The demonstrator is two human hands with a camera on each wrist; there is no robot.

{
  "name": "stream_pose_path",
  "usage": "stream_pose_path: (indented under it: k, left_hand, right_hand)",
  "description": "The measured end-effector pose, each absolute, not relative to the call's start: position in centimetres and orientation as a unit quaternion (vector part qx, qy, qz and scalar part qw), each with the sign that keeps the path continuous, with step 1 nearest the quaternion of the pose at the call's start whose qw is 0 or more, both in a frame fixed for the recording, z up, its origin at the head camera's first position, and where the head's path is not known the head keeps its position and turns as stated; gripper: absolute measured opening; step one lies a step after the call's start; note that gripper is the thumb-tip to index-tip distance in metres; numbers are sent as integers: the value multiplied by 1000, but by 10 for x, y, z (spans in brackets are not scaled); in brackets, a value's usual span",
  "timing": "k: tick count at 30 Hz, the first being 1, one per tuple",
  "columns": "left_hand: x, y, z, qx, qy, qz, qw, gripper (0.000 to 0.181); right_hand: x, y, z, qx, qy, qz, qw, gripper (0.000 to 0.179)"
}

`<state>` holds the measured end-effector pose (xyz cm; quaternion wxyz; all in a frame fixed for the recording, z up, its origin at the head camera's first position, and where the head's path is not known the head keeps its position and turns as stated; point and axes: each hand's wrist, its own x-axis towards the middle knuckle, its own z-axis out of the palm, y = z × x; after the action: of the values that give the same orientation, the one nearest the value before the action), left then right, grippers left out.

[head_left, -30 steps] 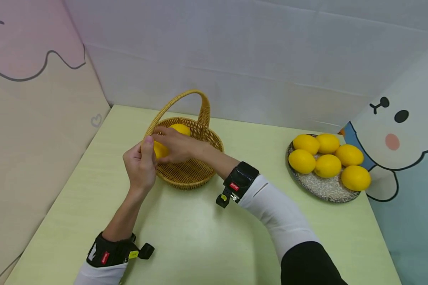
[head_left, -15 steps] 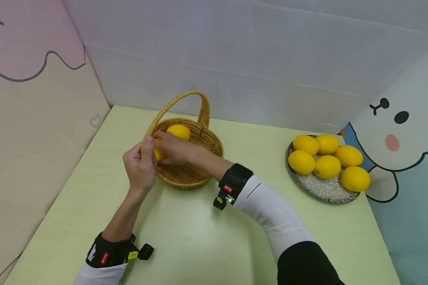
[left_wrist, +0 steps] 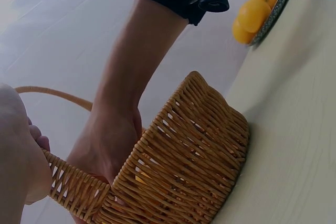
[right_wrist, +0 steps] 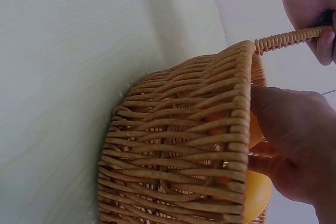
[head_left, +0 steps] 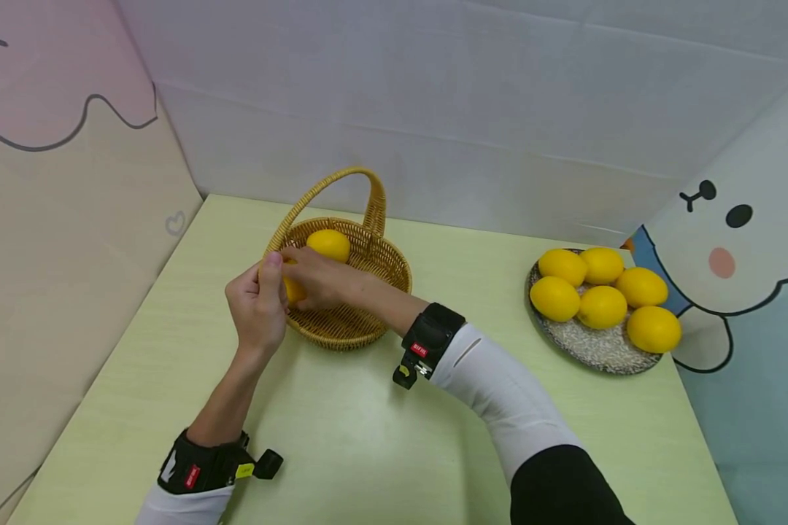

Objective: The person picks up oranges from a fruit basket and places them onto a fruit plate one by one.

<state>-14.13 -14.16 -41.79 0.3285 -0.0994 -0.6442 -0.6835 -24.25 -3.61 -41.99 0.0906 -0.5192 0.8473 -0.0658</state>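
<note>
A wicker basket (head_left: 344,340) with a tall arched handle stands on the table. Near its left base, my left hand (head_left: 260,305) grips the handle, fingers wrapped round it; the left wrist view also shows this hand (left_wrist: 21,153) on the handle. My right hand (head_left: 322,278) reaches down inside the basket and holds a lemon (head_left: 294,291) against the left side, its fingertips mostly hidden. Another lemon (head_left: 329,245) lies farther back in the basket. Through the right wrist view, the right hand (right_wrist: 294,135) is past the rim, with yellow fruit (right_wrist: 257,195) beside it.
A speckled dark-rimmed plate (head_left: 587,348) bearing several lemons (head_left: 603,306) sits at the table's right side. Behind the table (head_left: 381,437) rises a pale wall (head_left: 466,146). Printed panels stand at left and right.
My right hand has shifted slightly left and lower into the basket with the lemon, uncovering more of the lemon at the back. The left hand keeps its place on the handle.
</note>
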Motion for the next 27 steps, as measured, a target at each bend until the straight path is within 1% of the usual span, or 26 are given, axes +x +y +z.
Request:
stream_pose_path:
  k: [10,20,27]
  left_hand:
    - [-141,-143,-419,-97,-633,-697,323,57]
    - [-140,-143,-419,-96,-637,-692,325,58]
    - [-141,-143,-418,-98,-637,-693,323,57]
  right_hand:
    - [-242,-36,-421,-518,847,-66,98,77]
    - [-239,-24,-416,-543,825,-129,82,71]
    - [-237,-4,-406,-520,837,-158,61,63]
